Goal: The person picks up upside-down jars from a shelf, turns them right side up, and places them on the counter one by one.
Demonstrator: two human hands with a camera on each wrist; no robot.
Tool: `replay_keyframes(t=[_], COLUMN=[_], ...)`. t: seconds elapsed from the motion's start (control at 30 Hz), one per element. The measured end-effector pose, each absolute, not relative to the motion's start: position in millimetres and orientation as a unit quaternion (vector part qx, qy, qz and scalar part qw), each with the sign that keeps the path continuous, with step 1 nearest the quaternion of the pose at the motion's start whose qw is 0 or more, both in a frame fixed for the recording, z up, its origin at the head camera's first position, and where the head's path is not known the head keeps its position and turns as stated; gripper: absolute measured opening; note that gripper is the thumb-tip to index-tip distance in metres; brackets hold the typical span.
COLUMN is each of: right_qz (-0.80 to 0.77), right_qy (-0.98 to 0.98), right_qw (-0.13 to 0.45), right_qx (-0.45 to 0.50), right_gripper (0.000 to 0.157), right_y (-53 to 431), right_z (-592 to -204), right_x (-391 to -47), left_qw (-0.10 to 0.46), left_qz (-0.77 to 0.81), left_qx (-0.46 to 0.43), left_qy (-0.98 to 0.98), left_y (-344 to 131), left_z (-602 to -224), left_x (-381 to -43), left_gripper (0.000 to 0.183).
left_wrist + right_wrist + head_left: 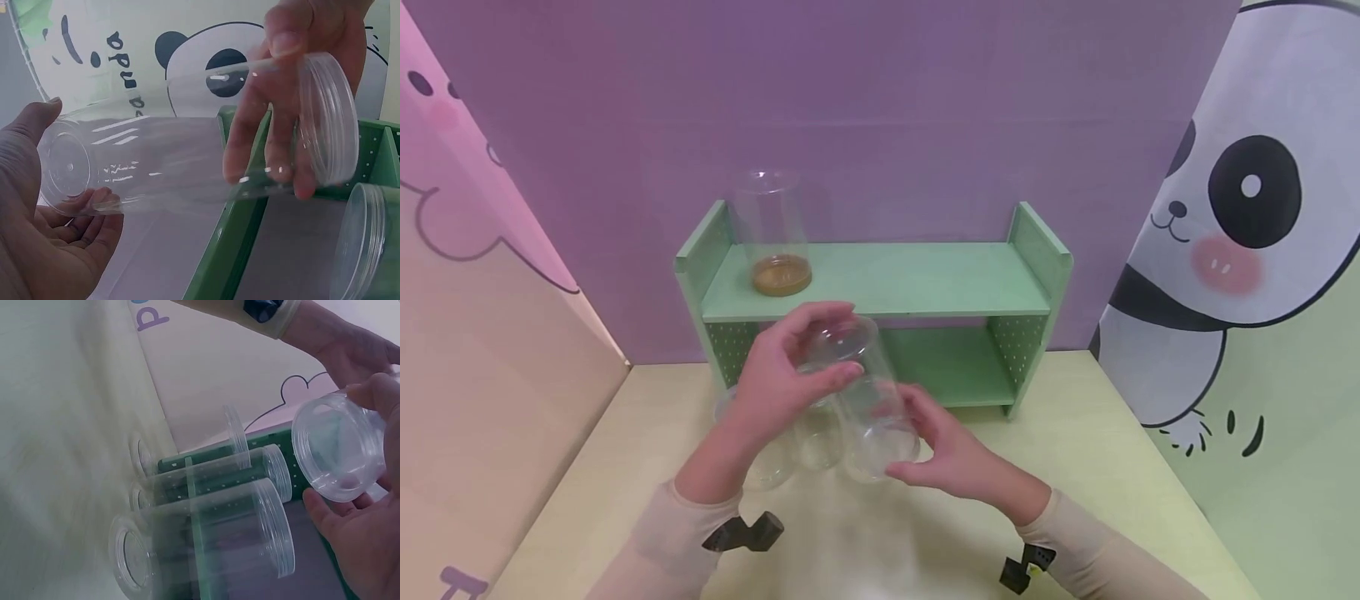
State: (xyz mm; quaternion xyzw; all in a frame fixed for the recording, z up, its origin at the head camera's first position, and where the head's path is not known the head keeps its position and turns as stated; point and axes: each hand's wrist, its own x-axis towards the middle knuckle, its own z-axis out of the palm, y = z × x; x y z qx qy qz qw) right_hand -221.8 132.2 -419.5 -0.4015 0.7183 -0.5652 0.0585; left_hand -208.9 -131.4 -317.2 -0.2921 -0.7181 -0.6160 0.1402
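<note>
Both hands hold one clear plastic jar (871, 400) at a slant over the table, in front of the shelf. My left hand (778, 379) grips its upper end, thumb on the near side and fingers round the far side. At its lower end, my right hand (951, 450) holds the jar with the thumb in front and fingers behind. The left wrist view shows the flat base by the left hand and the ridged rim (328, 119) by the right hand. Whether a lid sits on that rim I cannot tell. No contents are visible inside.
Several clear jars, one a wide jar (206, 537), stand on the table (1075, 483) below the left hand, partly hidden by it. Behind is a two-level green shelf (917, 279). A tall clear jar (771, 217), brown at its bottom, stands at the upper level's left.
</note>
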Motion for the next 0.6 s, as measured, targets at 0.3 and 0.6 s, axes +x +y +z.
replay_keyframes(t=[0.3,0.6], right_qz=[-0.592,-0.598], right_qy=[0.693,0.691], right_qw=[0.049,0.028], right_qx=[-0.408,-0.405], right_gripper=[0.081,0.076], right_y=[144,149], right_z=[-419,-416], right_x=[-228,-231], left_qw=[0.146,0.163], left_qz=[-0.616,-0.607], left_qx=[-0.280,-0.278], left_qy=[-0.722,-0.726], left_y=[-148,-157], left_z=[-320,-324], left_x=[-211,-210], left_gripper=[0.063,0.063])
